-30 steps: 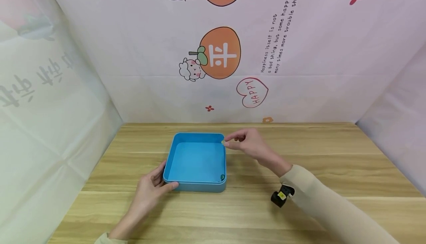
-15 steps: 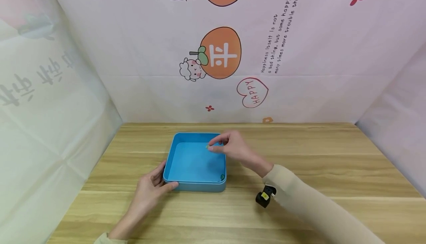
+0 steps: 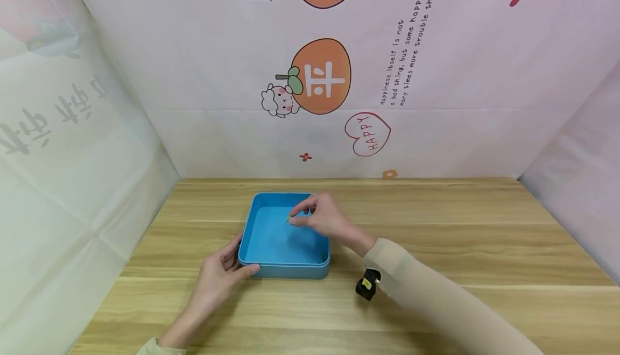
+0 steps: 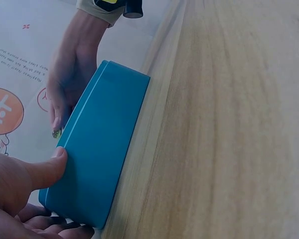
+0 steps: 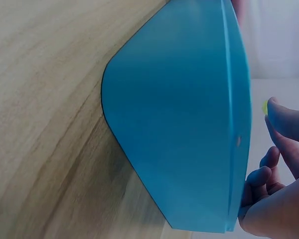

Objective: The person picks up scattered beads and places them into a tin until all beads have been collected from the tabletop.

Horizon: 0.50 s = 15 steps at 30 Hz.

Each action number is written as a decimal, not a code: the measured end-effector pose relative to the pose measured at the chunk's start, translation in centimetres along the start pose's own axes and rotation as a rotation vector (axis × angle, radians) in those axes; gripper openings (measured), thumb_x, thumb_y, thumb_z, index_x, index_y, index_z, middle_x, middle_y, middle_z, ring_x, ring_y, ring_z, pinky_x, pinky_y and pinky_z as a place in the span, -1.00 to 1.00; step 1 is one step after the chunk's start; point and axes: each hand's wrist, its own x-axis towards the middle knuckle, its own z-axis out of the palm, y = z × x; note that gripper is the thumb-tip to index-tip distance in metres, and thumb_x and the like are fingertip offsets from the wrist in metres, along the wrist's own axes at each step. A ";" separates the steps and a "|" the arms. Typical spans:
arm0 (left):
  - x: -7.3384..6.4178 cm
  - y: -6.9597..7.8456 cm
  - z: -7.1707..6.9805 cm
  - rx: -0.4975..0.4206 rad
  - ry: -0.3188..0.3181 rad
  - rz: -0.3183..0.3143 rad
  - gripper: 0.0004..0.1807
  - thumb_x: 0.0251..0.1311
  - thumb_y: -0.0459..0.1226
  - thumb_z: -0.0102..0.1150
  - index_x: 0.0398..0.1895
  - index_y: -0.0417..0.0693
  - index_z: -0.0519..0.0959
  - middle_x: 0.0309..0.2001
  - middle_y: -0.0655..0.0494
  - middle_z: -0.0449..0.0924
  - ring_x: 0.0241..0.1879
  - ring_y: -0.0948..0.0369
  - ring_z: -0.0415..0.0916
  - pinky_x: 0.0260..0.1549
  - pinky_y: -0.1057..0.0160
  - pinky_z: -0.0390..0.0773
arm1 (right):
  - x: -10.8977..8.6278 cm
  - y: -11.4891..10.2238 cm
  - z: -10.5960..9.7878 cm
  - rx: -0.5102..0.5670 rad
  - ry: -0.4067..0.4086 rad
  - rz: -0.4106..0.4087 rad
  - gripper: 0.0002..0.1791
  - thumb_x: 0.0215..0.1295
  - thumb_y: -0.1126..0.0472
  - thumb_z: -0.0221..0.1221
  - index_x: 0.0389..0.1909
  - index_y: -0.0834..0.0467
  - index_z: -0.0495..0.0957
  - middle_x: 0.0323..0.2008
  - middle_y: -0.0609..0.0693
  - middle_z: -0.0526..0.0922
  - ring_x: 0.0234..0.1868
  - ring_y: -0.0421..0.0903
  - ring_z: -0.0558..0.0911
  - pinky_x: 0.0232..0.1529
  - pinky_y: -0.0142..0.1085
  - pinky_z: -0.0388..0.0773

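Note:
A square blue open-topped box (image 3: 290, 271) sits on the wooden table. My left hand (image 3: 218, 274) grips its near left corner, thumb on the front wall and fingers round the left side. Over the inside of the box, my right hand (image 3: 323, 218) pinches a small yellow-green marble (image 5: 265, 107) between thumb and index finger. In the left wrist view, that right hand (image 4: 72, 74) appears past the box's rim. A small dark green round piece (image 3: 324, 257) lies inside the box's near right corner.
The wood-grain tabletop (image 3: 460, 226) extends around the box. A white printed cloth (image 3: 218, 64) stands behind the table and along both sides. A small black camera (image 3: 366, 286) hangs at the right sleeve.
My right hand has moved left from the box's right rim to over its inside, carrying the marble. My left hand and the box have stayed put.

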 end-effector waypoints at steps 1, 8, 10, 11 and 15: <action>0.0 0.0 0.0 0.000 -0.001 0.000 -0.05 0.21 -0.37 0.55 0.59 -0.36 0.22 0.52 -0.31 0.23 0.44 -0.09 0.31 0.26 0.06 0.50 | 0.1 0.0 0.1 -0.001 0.003 0.004 -0.90 0.31 0.24 0.48 -0.21 0.16 0.86 -0.23 -0.05 0.67 -0.23 -0.02 0.47 -0.28 -0.24 0.40; 0.0 -0.2 -0.1 0.001 -0.003 0.003 -0.05 0.21 -0.37 0.54 0.59 -0.35 0.22 0.53 -0.31 0.23 0.44 -0.09 0.31 0.25 0.05 0.51 | 0.4 -0.1 0.6 0.007 0.008 0.025 -0.91 0.32 0.25 0.48 -0.21 0.16 0.86 -0.22 -0.01 0.69 -0.22 0.04 0.48 -0.29 -0.24 0.39; 0.1 -0.2 -0.1 0.002 -0.002 0.005 -0.05 0.21 -0.37 0.55 0.59 -0.35 0.22 0.52 -0.31 0.24 0.44 -0.09 0.32 0.25 0.05 0.51 | 0.5 -0.2 0.6 0.012 0.005 0.021 -0.90 0.32 0.25 0.47 -0.19 0.17 0.85 -0.22 0.00 0.68 -0.22 0.05 0.49 -0.29 -0.24 0.39; 0.1 -0.2 -0.1 0.000 -0.002 0.006 -0.05 0.21 -0.37 0.55 0.59 -0.35 0.22 0.52 -0.30 0.24 0.44 -0.09 0.32 0.25 0.05 0.51 | 0.5 -0.2 0.7 0.015 0.003 0.021 -0.87 0.33 0.25 0.47 -0.16 0.18 0.85 -0.23 0.01 0.67 -0.22 0.04 0.48 -0.30 -0.24 0.39; 0.1 -0.2 -0.1 -0.001 -0.002 0.008 -0.05 0.20 -0.37 0.55 0.59 -0.35 0.23 0.52 -0.31 0.24 0.44 -0.09 0.32 0.25 0.06 0.51 | 0.5 -0.2 0.7 0.054 0.005 0.027 -0.77 0.37 0.24 0.44 0.00 0.20 0.81 -0.32 0.01 0.57 -0.26 -0.01 0.46 -0.29 -0.25 0.35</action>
